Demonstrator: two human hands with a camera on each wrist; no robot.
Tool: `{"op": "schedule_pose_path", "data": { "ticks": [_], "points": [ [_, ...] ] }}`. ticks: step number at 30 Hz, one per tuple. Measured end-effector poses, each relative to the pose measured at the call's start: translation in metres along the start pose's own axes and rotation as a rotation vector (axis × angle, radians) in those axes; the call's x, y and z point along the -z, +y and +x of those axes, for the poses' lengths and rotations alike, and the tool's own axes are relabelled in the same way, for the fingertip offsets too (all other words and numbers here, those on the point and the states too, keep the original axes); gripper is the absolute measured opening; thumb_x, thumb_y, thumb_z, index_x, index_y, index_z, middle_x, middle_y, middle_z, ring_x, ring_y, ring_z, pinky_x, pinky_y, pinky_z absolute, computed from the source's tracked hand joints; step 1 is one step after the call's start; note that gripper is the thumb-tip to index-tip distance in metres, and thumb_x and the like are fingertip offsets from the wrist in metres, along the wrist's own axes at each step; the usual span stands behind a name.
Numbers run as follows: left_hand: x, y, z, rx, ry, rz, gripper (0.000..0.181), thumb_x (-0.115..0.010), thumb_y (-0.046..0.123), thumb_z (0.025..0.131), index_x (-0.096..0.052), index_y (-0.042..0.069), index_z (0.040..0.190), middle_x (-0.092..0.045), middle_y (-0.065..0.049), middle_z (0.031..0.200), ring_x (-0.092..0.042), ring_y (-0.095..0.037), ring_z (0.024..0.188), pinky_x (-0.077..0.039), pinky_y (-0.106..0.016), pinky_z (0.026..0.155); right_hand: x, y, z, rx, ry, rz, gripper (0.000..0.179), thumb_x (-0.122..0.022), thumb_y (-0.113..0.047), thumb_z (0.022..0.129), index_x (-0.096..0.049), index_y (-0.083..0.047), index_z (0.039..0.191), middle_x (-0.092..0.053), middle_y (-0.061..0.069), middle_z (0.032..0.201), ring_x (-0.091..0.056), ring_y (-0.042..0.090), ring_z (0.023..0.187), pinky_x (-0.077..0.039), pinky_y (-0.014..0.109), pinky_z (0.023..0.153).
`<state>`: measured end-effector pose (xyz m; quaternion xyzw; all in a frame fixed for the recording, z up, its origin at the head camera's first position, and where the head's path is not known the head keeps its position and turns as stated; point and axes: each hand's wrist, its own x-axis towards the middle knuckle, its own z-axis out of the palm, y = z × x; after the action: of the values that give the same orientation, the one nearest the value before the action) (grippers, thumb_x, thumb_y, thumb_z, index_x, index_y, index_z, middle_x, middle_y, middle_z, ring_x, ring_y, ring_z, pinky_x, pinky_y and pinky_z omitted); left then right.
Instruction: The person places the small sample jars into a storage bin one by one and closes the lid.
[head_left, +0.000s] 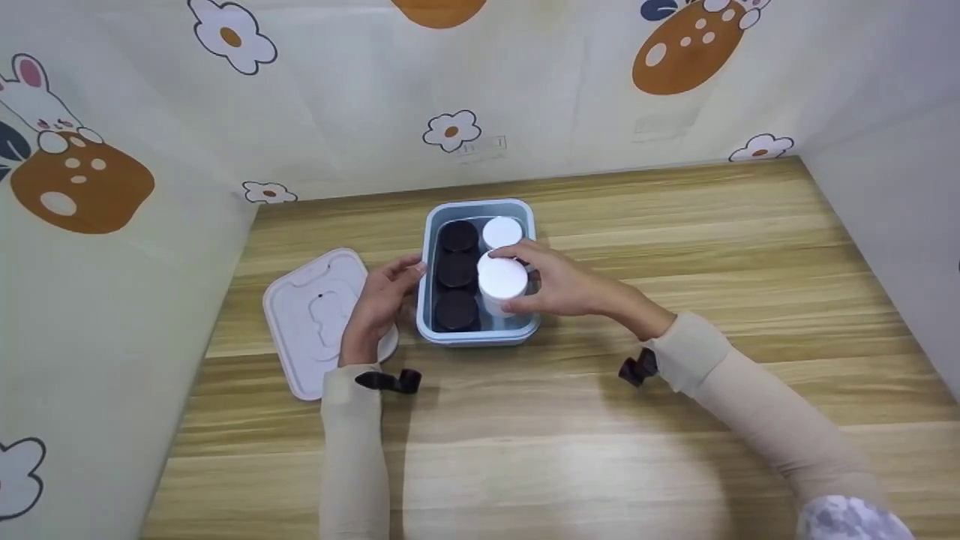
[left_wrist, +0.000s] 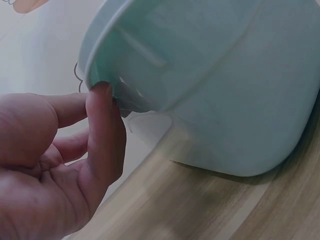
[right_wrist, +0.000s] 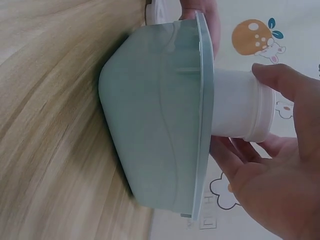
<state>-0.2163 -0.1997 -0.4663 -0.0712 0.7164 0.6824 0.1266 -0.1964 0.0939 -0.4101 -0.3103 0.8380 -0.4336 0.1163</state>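
A light-blue tub stands on the table with several dark round lids in a row along its left side. At its back right sits a white-lidded jar. My right hand grips another white jar by its sides, thumb and fingers on opposite sides. In the right wrist view this jar sticks up above the tub's rim, its lower part hidden behind the wall. My left hand holds the tub's left rim, one fingertip tucked beneath the lip in the left wrist view.
A flat white lid lies on the wooden table to the left, partly behind the left hand and forearm. A patterned white curtain borders the table at the back and left; a plain pale wall stands on the right.
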Motion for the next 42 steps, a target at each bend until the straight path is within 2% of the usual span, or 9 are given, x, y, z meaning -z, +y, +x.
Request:
{"op": "schedule_pose_path", "data": {
  "ticks": [8,15,20,24,28,34,37,42],
  "points": [
    [0.0,-0.001,0.0,0.006,0.01,0.033,0.045,-0.058,0.018,0.102,-0.052,-0.002,0.141,-0.067,-0.01,0.117,-0.067,-0.01,0.088,-0.054,-0.02,0.08,-0.006,0.002,0.003,0.046,-0.064,-0.109,0.068,-0.085,-0.022,0.076,-0.059,-0.004,0.136,-0.052,0.018,0.131,-0.052,0.03,0.12,-0.046,0.04,0.1],
    [0.001,0.0,0.0,0.018,0.018,0.044,0.045,-0.059,0.02,0.101,-0.052,-0.001,0.141,-0.067,-0.012,0.119,-0.067,-0.012,0.09,-0.053,-0.02,0.08,-0.006,0.001,0.008,0.115,-0.15,-0.207,0.065,-0.084,-0.019,0.078,-0.058,0.0,0.134,-0.054,0.02,0.131,-0.053,0.031,0.12,-0.049,0.046,0.101],
    [0.002,0.0,0.0,0.032,0.013,0.073,0.047,-0.059,0.023,0.102,-0.052,0.001,0.143,-0.064,-0.014,0.127,-0.065,-0.014,0.095,-0.052,-0.02,0.079,-0.005,-0.004,0.011,0.077,-0.211,-0.254,0.063,-0.084,-0.019,0.079,-0.059,0.0,0.134,-0.055,0.02,0.135,-0.052,0.031,0.124,-0.049,0.046,0.104],
    [0.002,0.001,-0.001,0.035,0.006,0.072,0.046,-0.059,0.024,0.102,-0.053,0.004,0.142,-0.064,-0.014,0.127,-0.066,-0.014,0.096,-0.053,-0.021,0.074,-0.004,-0.006,0.014,0.05,-0.243,-0.276,0.063,-0.084,-0.018,0.079,-0.059,0.0,0.134,-0.055,0.02,0.135,-0.053,0.032,0.124,-0.048,0.046,0.104],
    [0.002,0.003,-0.002,0.029,-0.014,0.05,0.046,-0.058,0.024,0.102,-0.052,0.003,0.142,-0.065,-0.011,0.122,-0.067,-0.013,0.094,-0.055,-0.021,0.066,-0.005,-0.006,0.016,0.04,-0.244,-0.303,0.064,-0.086,-0.018,0.078,-0.06,-0.001,0.134,-0.056,0.02,0.131,-0.054,0.031,0.119,-0.05,0.045,0.101],
    [0.001,0.003,-0.003,0.054,-0.042,0.011,0.047,-0.059,0.025,0.102,-0.051,0.006,0.143,-0.068,-0.001,0.108,-0.068,-0.012,0.088,-0.054,-0.026,0.051,-0.009,-0.005,0.015,0.054,-0.213,-0.334,0.064,-0.088,-0.019,0.076,-0.062,-0.002,0.132,-0.056,0.019,0.126,-0.055,0.03,0.115,-0.051,0.043,0.098],
    [0.001,0.004,-0.003,0.057,-0.04,0.017,0.046,-0.06,0.026,0.102,-0.052,0.006,0.142,-0.068,0.001,0.104,-0.068,-0.011,0.087,-0.053,-0.026,0.049,-0.01,-0.006,0.015,0.062,-0.204,-0.342,0.062,-0.088,-0.017,0.074,-0.064,-0.002,0.129,-0.057,0.019,0.124,-0.055,0.03,0.114,-0.051,0.043,0.098],
    [0.001,0.004,-0.004,0.063,-0.04,0.035,0.045,-0.061,0.026,0.101,-0.053,0.008,0.142,-0.068,-0.001,0.108,-0.068,-0.012,0.089,-0.053,-0.027,0.05,-0.008,-0.006,0.015,0.053,-0.226,-0.347,0.061,-0.087,-0.011,0.072,-0.065,-0.002,0.128,-0.056,0.021,0.125,-0.054,0.032,0.114,-0.05,0.044,0.099]
  ]
}}
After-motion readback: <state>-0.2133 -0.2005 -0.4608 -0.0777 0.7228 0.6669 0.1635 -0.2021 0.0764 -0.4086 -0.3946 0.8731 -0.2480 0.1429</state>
